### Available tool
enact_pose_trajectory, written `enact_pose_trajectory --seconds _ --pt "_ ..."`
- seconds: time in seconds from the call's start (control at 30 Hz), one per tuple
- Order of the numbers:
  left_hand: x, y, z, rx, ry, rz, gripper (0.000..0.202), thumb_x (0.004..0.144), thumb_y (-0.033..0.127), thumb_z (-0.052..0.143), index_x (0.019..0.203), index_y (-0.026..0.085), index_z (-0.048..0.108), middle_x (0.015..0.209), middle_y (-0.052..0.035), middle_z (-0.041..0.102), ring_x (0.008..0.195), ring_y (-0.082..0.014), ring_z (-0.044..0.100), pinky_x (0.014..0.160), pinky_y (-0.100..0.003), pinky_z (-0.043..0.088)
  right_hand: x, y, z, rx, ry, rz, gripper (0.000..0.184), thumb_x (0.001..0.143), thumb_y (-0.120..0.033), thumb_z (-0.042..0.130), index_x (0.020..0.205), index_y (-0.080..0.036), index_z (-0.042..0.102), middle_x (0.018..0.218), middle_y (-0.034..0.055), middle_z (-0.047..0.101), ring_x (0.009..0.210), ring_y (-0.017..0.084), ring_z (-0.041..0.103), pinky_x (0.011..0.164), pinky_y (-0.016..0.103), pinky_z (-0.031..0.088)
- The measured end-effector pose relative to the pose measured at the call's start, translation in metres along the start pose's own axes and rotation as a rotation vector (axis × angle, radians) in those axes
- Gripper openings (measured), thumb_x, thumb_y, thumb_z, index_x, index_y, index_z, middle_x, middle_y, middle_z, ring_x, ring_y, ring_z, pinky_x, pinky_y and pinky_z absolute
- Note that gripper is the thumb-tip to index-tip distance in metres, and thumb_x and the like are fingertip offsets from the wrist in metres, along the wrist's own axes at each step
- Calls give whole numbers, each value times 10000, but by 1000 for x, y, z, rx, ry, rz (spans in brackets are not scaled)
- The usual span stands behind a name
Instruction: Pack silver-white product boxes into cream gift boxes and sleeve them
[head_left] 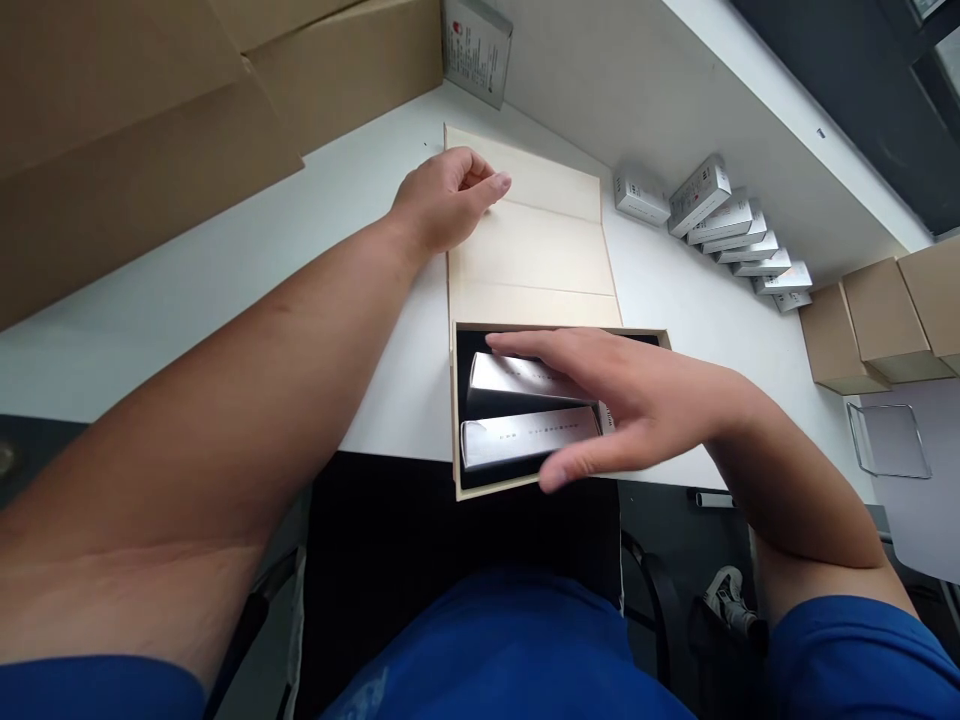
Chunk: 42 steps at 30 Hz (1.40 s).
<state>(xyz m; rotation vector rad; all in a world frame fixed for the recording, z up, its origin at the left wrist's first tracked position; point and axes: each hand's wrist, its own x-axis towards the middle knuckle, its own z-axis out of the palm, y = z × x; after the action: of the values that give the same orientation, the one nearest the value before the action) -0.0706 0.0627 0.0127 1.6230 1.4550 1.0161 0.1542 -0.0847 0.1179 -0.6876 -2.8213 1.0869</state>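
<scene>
A cream gift box (pixel 455 420) with a dark lining lies on the white table, its hinged lid (pixel 536 250) folded back flat away from me. Inside rest two silver cartons, the upper carton (pixel 487 378) and the lower carton (pixel 525 437), both slightly slanted. My right hand (pixel 630 395) spreads over the box's right part, thumb apart from the fingers, covering the cartons' right ends; whether it touches them I cannot tell. Over the lid's left edge is my left hand (pixel 457 195), its fingers loosely curled and nothing visible in them.
Large brown cardboard boxes (pixel 360 85) stand at the back left, beside a silver printed carton (pixel 477 50) against the wall. Several small silver cartons (pixel 739 225) line the back right. More brown boxes (pixel 889 310) sit at the far right, near a wire stand (pixel 892 440).
</scene>
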Motion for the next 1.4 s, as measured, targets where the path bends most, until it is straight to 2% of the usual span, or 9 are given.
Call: enact_pose_trajectory --seconds 0.17,0.43,0.53,0.7,0.83,1.07,1.17,1.27,1.4 --pt "0 1 0 -11 -7 -1 329 947 601 641 959 273 641 1086 -2 746 951 -183 584 917 -371 438 -5 3 7 -73 -88 26 897 912 -539 805 1650 -179 446 1579 208 608 1411 361 619 1161 540 502" --pt "5 -5 3 -62 17 14 225 982 459 697 957 239 655 1065 -40 746 917 -187 635 933 -396 470 8 19 -5 33 -63 143 686 943 -537 726 1490 -166 545 1156 96 767 873 209 664 802 355 531" --pt "7 -6 5 -84 34 0 197 990 406 737 959 223 670 1070 -56 752 918 -191 654 932 -399 470 15 23 -11 100 -111 167 649 990 -532 675 1507 -157 565 1218 100 779 963 220 699 854 355 553" --pt "10 -8 7 -113 48 5 169 982 335 775 962 194 685 1037 -72 752 881 -183 652 913 -396 474 16 21 -3 12 -129 178 605 1119 -586 471 1542 -178 617 1607 138 624 1446 298 620 1215 453 489" --pt "10 -9 7 -114 46 24 174 975 319 793 981 172 699 1023 -69 740 845 -155 627 898 -378 471 14 23 14 -128 -79 161 552 1166 -489 377 1518 -158 646 1602 147 627 1511 299 582 1276 500 458" --pt "10 -9 7 -98 20 27 207 971 302 788 1066 133 713 1034 -85 723 967 -204 670 937 -400 476 -7 -4 8 -224 159 38 446 1153 -378 425 1499 -213 654 1495 130 702 1385 279 670 1175 502 549" --pt "11 -11 6 -62 33 -9 231 973 293 785 1121 133 705 1172 -122 701 1158 -282 669 1082 -477 461 -35 -8 -12 -200 448 61 368 1109 -420 562 1410 -274 714 1338 82 777 1251 266 731 1133 503 561" --pt "15 -15 4 11 100 -20 376 917 261 822 1252 168 680 1449 -142 568 1471 -356 507 1288 -545 323 -61 32 -24 -81 835 279 352 1067 -513 599 1317 -315 747 1063 41 799 1064 253 758 1072 509 572" --pt "24 -27 2 63 143 -71 647 818 253 847 1404 223 574 1664 -116 431 1710 -349 150 1408 -572 118 -63 128 -10 91 965 683 495 1051 -567 437 1250 -222 731 1258 133 780 1264 308 712 1133 565 542"
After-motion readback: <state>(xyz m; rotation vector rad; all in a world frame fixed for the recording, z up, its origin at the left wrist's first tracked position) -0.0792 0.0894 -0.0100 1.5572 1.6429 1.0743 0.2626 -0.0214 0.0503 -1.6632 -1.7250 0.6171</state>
